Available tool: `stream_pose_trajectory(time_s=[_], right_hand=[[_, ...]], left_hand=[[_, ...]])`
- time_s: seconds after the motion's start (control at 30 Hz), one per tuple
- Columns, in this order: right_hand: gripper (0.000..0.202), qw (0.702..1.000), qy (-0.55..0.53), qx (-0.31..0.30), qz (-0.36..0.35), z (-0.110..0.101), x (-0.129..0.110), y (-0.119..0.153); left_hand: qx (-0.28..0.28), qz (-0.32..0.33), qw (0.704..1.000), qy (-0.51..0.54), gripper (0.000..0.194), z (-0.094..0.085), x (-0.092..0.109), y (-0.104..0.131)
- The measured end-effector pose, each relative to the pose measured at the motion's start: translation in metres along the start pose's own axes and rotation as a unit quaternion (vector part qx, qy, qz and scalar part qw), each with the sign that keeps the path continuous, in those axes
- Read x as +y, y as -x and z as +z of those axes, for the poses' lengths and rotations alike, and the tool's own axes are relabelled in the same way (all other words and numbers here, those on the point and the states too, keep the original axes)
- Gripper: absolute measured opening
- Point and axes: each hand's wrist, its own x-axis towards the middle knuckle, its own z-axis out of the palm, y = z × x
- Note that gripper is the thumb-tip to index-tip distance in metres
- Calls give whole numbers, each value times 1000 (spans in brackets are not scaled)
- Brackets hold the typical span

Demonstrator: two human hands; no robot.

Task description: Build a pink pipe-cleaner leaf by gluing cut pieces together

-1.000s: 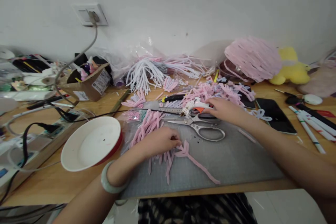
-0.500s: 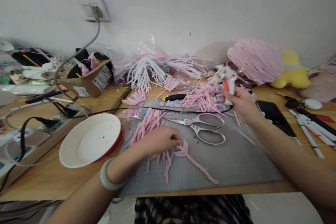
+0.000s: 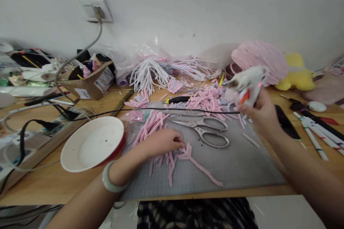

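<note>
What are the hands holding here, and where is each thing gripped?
Right hand grips the glue gun by its handle; left hand presses on pink strips, holding nothing.

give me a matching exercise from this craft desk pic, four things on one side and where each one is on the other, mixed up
Things:
1. glue gun
2. scissors
3. pink strips
4. white bowl

Places:
A. lying on the grey mat, touched by neither hand
B. under the fingers of the left hand
C. held up off the desk in the right hand
D. on the wooden desk, left of the mat

Pairs: 1-C, 2-A, 3-B, 4-D
</note>
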Motion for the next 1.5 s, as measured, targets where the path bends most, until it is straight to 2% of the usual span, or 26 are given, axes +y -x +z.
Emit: stream_pose_trajectory(time_s=[0.03, 0.1, 0.17, 0.3, 0.4, 0.6, 0.77, 1.13, 1.37, 1.5], right_hand=[[51, 1000, 6, 5, -8, 4, 8, 11], [47, 995, 86, 6, -46, 10, 19, 29], [38, 974, 177, -35, -136, 11, 25, 40], [28, 915, 239, -90, -312, 11, 21, 42], [23, 890, 247, -100, -371, 13, 17, 39], [18, 888, 227, -156, -369, 21, 23, 43], [18, 871, 242, -148, -401, 24, 28, 43], [12, 877, 242, -164, -380, 24, 27, 43], [9, 872, 234, -166, -396, 23, 27, 42], [10, 882, 223, -170, -378, 20, 25, 41]], left_hand=[[-2, 1, 1000, 1, 22, 0, 0, 0], [-7, 0, 1000, 2, 21, 0, -1, -1], [-3, -11, 1000, 1, 21, 0, -1, -1], [7, -39, 999, -7, 24, 0, -1, -1], [-1, -40, 999, -6, 22, 0, 0, -1], [6, -35, 999, -6, 22, 0, 1, 1], [6, -33, 999, -5, 22, 0, 1, 1], [7, -38, 999, -4, 20, -1, 3, 1], [3, -40, 999, -6, 21, 0, 3, 0], [3, -41, 999, -14, 22, -1, 3, 0]])
